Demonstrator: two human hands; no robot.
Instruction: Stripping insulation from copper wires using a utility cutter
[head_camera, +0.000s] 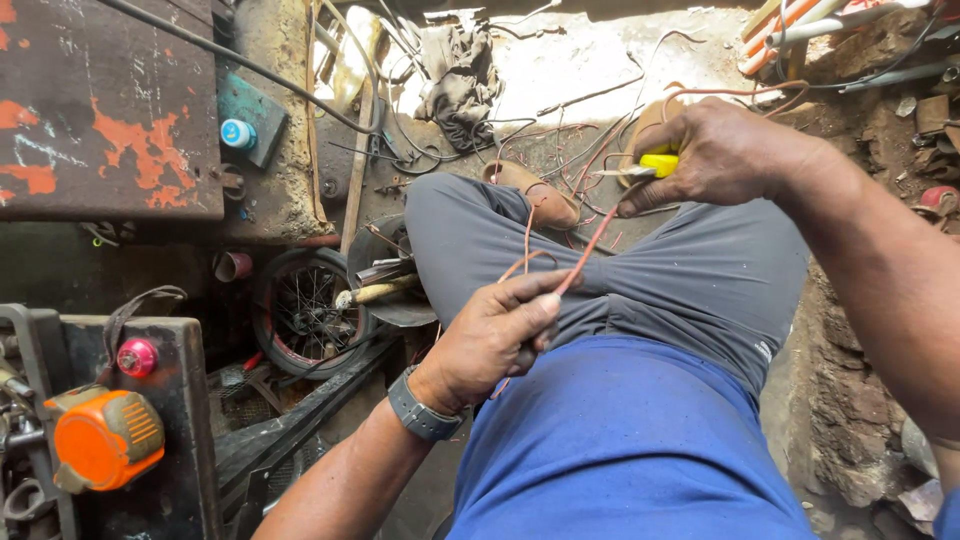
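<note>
The right hand (722, 158) is closed around a yellow-handled tool (652, 166), its metal tip pointing left toward the upper end of a thin reddish wire (585, 252). The wire runs down and to the left, taut, into the left hand (492, 335), which pinches it between thumb and curled fingers above the lap; a loose loop of the same wire hangs by the grey trouser knee (470, 235). The left forearm comes up from below with a grey wristwatch (420, 411) on it; the right arm reaches in from the right edge, bent at the wrist. Below the hands is a blue shirt (620, 450). Further out, tangled wires (560, 140) lie on the dusty floor near a sandalled foot (535, 190). To the left stand a small spoked wheel (305, 305), a rusty panel with orange paint patches (105, 105), a round blue cap (238, 133) and an orange machine housing (105, 437).
</note>
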